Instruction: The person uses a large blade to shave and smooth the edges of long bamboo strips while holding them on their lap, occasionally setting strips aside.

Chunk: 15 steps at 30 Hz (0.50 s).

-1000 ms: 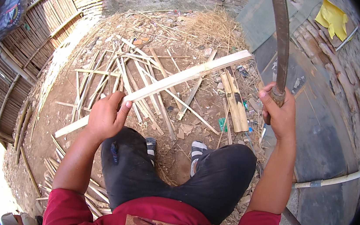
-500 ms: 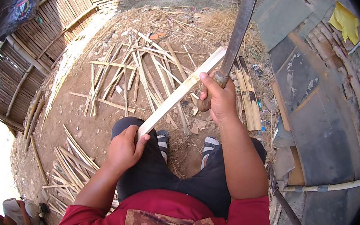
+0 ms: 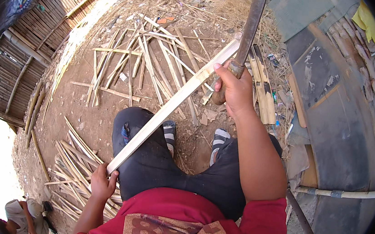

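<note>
Plainly, the left hand pinches the lower-left end of a long, pale wooden strip; right of centre, the right hand curls round a brown-handled, dark steel machete. The strip seems light, stiff, splintery: grip an end.

The right hand, with its machete, has moved from three o'clock to two, the left hand from nine to seven-thirty.

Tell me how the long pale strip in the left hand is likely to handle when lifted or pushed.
The strip is probably fairly stiff: it runs straight, with no visible bend, from the left hand. It looks light for its length, being so narrow. Its flat-looking faces suggest it would slide rather than roll.
</note>
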### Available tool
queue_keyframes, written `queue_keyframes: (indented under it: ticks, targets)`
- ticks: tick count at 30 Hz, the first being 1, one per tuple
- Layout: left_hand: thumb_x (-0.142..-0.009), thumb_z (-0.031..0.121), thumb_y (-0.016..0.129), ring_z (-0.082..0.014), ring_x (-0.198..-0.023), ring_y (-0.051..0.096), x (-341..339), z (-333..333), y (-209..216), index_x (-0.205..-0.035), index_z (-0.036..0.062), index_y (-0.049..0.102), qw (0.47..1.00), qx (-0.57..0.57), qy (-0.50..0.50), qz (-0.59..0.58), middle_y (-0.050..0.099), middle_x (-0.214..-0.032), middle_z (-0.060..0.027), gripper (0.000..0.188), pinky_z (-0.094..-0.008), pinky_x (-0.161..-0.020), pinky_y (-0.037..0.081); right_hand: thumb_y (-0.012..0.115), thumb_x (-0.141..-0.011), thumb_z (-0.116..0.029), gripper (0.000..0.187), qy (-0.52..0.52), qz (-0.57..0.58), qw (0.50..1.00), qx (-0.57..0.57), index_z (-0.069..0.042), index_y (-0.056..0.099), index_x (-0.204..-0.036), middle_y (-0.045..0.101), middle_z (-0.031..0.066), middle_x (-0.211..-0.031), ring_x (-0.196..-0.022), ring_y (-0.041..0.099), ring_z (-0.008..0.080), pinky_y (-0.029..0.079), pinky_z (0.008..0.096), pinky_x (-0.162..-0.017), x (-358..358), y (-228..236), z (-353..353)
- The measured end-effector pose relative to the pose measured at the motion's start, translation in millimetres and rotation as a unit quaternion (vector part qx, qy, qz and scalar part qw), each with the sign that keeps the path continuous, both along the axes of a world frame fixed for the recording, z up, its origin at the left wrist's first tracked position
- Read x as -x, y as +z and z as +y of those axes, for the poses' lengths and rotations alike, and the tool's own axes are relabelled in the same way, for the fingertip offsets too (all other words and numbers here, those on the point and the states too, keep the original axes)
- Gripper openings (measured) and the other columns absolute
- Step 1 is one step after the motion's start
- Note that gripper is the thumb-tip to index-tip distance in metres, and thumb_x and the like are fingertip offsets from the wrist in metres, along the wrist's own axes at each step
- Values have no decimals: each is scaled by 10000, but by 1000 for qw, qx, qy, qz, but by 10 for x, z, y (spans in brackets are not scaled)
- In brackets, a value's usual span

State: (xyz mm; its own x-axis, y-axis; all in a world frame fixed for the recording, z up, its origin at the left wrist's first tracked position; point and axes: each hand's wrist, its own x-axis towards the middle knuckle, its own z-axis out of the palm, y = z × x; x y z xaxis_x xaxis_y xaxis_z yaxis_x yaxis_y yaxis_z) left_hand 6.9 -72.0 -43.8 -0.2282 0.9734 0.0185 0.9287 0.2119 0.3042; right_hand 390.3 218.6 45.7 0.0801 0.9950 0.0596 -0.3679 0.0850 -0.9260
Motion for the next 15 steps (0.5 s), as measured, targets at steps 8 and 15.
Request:
queue_keyframes:
  ticks: [8,15]
  targets:
    - [-948,391,677,-472,-686,616,0,117,53,-912,13,578,998,-45,-32,8,612,-740,-231,393,-536,-595,468,774,-904,-449,676,-61,-540,836,-77,45,583,-1323,714,102,-992,-729,689,146,554,302,-708,-863,112,353]
    - [-981,397,627,-476,-678,611,-20,115,112,-889,14,588,999,-12,-27,-37,605,-724,-240,396,-528,-602,465,763,-927,-405,630,96,-395,913,16,27,579,-1347,658,41,-852,-661,616,112,500,284,-606,-1016,-39,213]
